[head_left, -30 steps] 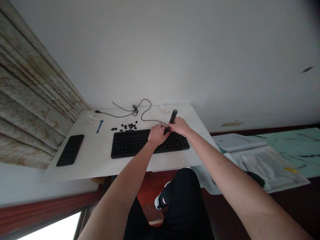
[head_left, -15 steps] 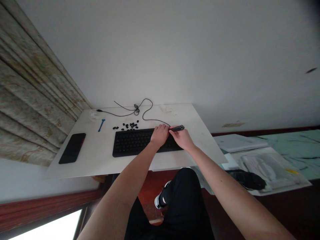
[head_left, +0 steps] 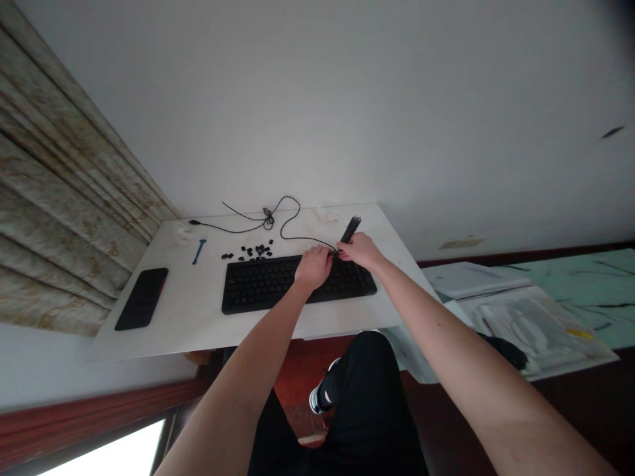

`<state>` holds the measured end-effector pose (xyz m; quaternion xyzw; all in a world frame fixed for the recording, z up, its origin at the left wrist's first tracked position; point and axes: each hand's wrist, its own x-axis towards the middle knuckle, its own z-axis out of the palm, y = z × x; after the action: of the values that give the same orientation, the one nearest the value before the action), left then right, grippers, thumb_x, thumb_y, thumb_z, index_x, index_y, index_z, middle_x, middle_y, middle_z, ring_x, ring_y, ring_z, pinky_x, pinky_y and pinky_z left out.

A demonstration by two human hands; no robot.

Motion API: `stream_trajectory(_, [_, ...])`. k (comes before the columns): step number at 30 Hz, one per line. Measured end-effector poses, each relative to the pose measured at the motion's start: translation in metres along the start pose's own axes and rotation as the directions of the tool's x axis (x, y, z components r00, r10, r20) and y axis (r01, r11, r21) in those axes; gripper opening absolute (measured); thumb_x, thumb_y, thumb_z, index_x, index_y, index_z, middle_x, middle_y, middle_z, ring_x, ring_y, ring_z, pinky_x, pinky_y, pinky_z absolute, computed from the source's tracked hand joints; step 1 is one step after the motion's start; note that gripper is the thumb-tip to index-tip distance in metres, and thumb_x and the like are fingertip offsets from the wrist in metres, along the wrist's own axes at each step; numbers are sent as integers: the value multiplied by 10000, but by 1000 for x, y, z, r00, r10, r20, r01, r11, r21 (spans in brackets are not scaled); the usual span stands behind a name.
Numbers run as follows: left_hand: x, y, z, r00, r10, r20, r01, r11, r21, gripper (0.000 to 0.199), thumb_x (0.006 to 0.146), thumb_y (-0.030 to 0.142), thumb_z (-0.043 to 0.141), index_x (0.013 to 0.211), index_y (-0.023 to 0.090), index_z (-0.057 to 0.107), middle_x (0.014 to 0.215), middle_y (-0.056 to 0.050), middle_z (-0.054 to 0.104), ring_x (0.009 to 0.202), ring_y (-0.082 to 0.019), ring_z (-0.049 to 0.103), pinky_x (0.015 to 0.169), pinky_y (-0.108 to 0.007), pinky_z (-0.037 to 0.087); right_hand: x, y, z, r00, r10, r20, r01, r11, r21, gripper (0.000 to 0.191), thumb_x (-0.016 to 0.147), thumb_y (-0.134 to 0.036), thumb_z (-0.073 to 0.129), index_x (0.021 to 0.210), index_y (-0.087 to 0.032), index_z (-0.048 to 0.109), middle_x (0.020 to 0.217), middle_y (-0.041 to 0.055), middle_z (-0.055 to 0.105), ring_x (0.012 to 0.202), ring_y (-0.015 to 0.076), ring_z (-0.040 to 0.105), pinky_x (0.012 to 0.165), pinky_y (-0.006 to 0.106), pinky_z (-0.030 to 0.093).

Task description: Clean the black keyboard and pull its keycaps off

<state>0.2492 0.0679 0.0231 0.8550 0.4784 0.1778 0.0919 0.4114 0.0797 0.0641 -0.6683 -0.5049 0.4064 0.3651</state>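
Note:
A black keyboard [head_left: 262, 284] lies on the white desk, its cable running off the back edge. My left hand [head_left: 313, 266] rests over the keyboard's right half with its fingers curled together near the back edge. What those fingers hold, if anything, is hidden. Close beside it, my right hand [head_left: 361, 251] is closed around a slim black brush-like tool [head_left: 351, 228], whose broad end points up and away. The tool's lower end meets the left fingertips above the keys. Several loose black keycaps [head_left: 260, 250] are scattered behind the keyboard.
A blue tool [head_left: 199, 251] and a dark phone [head_left: 142, 299] lie on the left of the desk [head_left: 191, 324]. The knotted black cable [head_left: 268, 217] runs along the back near the wall. Papers and clear plastic packaging [head_left: 530, 324] lie to the right.
My right hand has turned the black tool from nearly flat to steeply upward. My left hand remains by the keyboard's back edge. The view has shifted slightly.

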Motion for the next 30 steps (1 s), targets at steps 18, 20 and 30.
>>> stream_trajectory(18, [3, 1, -1, 999, -26, 48, 22, 998, 65, 268, 1029, 283, 410, 1149, 163, 618, 1137, -128, 652, 1100, -270, 593, 938, -409, 464, -11, -8, -4, 912, -340, 228, 409, 770, -489, 152, 901, -220, 638, 788, -162, 721, 758, 83, 752, 717, 223, 724, 666, 272, 524])
stream_trajectory(20, [2, 1, -2, 999, -15, 51, 12, 997, 75, 276, 1033, 290, 404, 1162, 164, 613, 1141, -129, 649, 1108, -272, 590, 943, -410, 460, -16, 0, -4, 885, -412, 219, 465, 748, -473, 134, 910, -228, 627, 861, -165, 734, 810, 80, 762, 752, 226, 726, 695, 279, 528])
stream_trajectory(30, [2, 2, -6, 996, -16, 85, 11, 998, 56, 305, 1043, 309, 379, 1215, 181, 595, 1167, -122, 636, 1132, -266, 573, 957, -408, 448, -33, 20, 3, 869, -483, 108, 485, 787, -382, 173, 937, -268, 585, 984, -175, 723, 863, 93, 769, 832, 258, 743, 789, 338, 568])
